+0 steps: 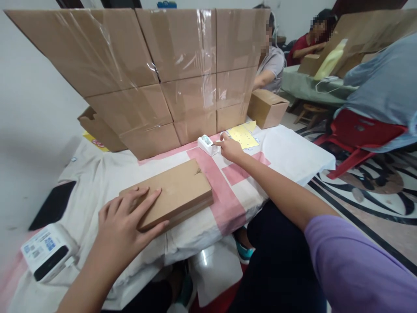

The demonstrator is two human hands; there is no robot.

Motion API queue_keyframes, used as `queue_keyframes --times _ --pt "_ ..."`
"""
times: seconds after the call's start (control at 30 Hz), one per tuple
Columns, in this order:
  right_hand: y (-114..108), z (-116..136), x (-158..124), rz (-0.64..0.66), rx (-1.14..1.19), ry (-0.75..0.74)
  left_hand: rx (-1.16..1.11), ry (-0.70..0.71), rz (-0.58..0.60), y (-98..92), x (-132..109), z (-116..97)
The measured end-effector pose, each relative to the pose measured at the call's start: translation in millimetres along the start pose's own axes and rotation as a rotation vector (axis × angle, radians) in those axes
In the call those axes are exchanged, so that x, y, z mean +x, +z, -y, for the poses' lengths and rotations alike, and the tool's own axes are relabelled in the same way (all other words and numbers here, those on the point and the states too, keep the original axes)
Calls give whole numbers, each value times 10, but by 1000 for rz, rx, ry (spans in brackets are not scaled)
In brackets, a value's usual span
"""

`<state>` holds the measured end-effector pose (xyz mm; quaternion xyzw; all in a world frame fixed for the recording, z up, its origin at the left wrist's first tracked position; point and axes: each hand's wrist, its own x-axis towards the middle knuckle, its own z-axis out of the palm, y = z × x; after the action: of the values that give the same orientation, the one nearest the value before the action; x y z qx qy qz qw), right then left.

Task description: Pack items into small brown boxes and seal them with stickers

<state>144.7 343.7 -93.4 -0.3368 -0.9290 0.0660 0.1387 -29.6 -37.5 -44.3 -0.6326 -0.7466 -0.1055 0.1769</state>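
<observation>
My left hand (125, 219) lies on a closed flat cardboard box (177, 187) with its fingers spread over the top. The thumb is along the box's near side. Farther back, my right hand (232, 148) reaches to a small white device (207, 145) with a greenish window. One finger is stretched out and its tip touches the device's right end, while other fingers bend beside it. I see nothing held in that hand, though its underside is hidden. Yellow sheets (243, 137) with small marks lie just beyond the right hand.
Behind the device stands a tall wall of taped cardboard (189, 48). Another carton (269, 108) sits at its right end. A black flat object (54, 204) and a white boxy device (48, 252) lie at left. Other people sit beyond, and a red chair (361, 134) stands at right.
</observation>
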Motion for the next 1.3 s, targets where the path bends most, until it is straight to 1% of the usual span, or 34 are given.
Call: queue_keyframes --times 0.07,0.17,0.27,0.33,0.43,0.5,0.57,0.67,0.7,0.73,0.83,0.87,0.93,1.03,1.07,1.1,1.2,1.23,1.3 --pt "28 35 -22 -10 -9 -8 5 10 -21 2 0 2" --pt "45 70 -42 28 8 24 -1 23 -54 8 -1 1" --pt "-2 81 -40 -29 2 77 -4 38 -50 8 0 -7" --pt "-41 79 -48 -51 -18 62 -2 35 -54 9 -2 -11" --pt "-71 82 -81 35 -40 24 -5 30 -64 12 -5 -13" --pt "-84 99 -91 56 -43 32 -5 36 -65 13 -3 -14" --pt "-107 127 -77 19 -34 30 2 44 -70 10 0 -16" --pt "-140 167 -34 -88 -14 24 11 53 -82 7 -1 -18" --pt "-140 174 -24 -94 -19 22 10 56 -83 8 -2 -17" --pt "-132 178 -19 -74 -28 22 6 57 -81 9 -3 -15" --pt "-88 180 -26 85 -51 31 -3 50 -74 14 -7 -9" --pt "-82 182 -32 116 -54 34 -2 47 -71 15 -7 -7" --pt "-99 187 -39 105 -55 36 -2 48 -68 15 -7 -7" --pt "-170 183 -47 -19 -57 58 -5 49 -61 14 -5 -12" --pt "-186 176 -53 -36 -60 68 -5 47 -61 14 -3 -13" --pt "-192 166 -61 -22 -66 74 -4 46 -63 14 -1 -14" --pt "-161 139 -95 134 -84 75 -5 47 -76 12 6 -13" --pt "-148 135 -103 165 -88 75 -4 50 -83 11 9 -12" --pt "-151 137 -109 158 -87 77 0 60 -90 10 12 -10"
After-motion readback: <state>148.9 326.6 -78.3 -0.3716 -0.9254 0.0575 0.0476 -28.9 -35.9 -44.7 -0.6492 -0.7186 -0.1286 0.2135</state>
